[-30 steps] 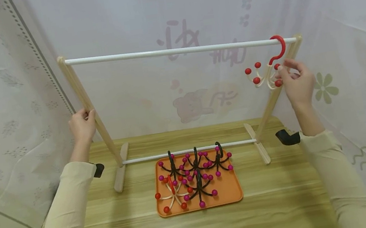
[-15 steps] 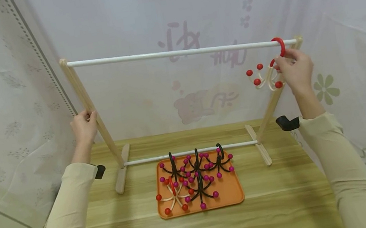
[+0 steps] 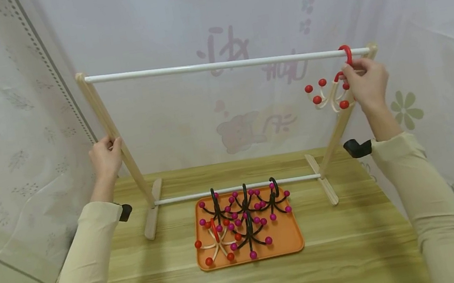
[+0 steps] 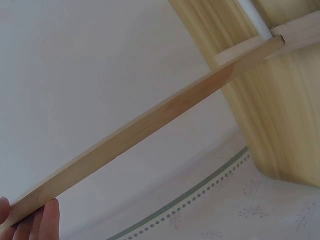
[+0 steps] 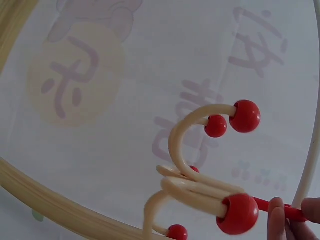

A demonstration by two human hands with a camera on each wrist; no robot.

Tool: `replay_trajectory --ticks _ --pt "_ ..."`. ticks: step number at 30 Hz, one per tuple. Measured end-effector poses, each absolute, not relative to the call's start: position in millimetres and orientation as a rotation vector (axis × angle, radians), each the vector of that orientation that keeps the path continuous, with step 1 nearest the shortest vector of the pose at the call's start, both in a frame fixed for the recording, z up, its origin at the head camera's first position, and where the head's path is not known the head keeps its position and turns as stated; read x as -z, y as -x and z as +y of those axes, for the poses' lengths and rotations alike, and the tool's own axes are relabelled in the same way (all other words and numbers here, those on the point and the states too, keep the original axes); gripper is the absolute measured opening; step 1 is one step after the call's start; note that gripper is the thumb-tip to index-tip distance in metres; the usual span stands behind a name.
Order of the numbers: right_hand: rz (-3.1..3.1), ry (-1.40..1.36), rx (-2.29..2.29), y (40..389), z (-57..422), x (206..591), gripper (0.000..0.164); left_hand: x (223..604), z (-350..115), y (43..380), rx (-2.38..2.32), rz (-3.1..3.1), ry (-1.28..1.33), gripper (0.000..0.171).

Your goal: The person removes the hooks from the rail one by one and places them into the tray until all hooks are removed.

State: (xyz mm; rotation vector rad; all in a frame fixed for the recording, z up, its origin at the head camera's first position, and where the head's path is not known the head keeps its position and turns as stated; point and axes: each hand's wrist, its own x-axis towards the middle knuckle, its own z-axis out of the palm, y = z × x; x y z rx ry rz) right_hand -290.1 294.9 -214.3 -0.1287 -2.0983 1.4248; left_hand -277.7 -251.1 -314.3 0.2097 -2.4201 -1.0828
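Observation:
A cream multi-arm hook hanger (image 3: 332,99) with red balls on its arm tips hangs by its red top hook from the white upper rod (image 3: 215,66), close to the rod's right end. My right hand (image 3: 368,83) pinches the red hook's stem just under the rod; in the right wrist view, fingertips (image 5: 276,220) close around that red stem. At the other side, my left hand (image 3: 106,157) grips the left wooden post (image 3: 112,127) of the rack about midway up. In the left wrist view the fingers (image 4: 49,220) wrap the post (image 4: 125,140).
On the wood-grain table (image 3: 274,281) lies an orange tray (image 3: 286,245). It holds several black hangers (image 3: 249,233) with magenta balls and one cream hanger (image 3: 218,244) with red balls. The rack's lower rod (image 3: 182,198) runs behind the tray. A patterned curtain (image 3: 162,122) stands behind.
My right hand has moved up from beside the hanger's red-tipped arms to pinch its red hook stem. The hook has turned slightly on the rod. My left hand stays on the post.

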Motion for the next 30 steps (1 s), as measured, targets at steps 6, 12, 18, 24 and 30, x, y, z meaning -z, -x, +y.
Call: replay_trajectory --ticks 6,12,18,24,30 --pt "-1.965 0.052 -1.509 290.0 295.0 215.4 0.028 314.4 -250.2 277.9 1.054 -2.416 -0.218 0.032" --pt "-1.857 -0.078 -1.58 278.4 286.4 213.2 0.021 313.0 -249.6 277.7 1.038 -2.411 -0.216 0.032" --pt "-1.822 -0.176 -1.539 270.5 282.8 224.4 0.016 312.3 -249.5 277.2 1.049 -2.413 -0.227 0.031" --pt "-1.903 -0.188 -1.404 266.7 283.3 250.5 0.017 313.4 -249.5 277.5 1.05 -2.413 -0.229 0.032" --pt "-1.92 -0.254 -1.413 248.6 271.1 262.7 0.017 314.2 -249.5 277.4 1.056 -2.415 -0.229 0.032"
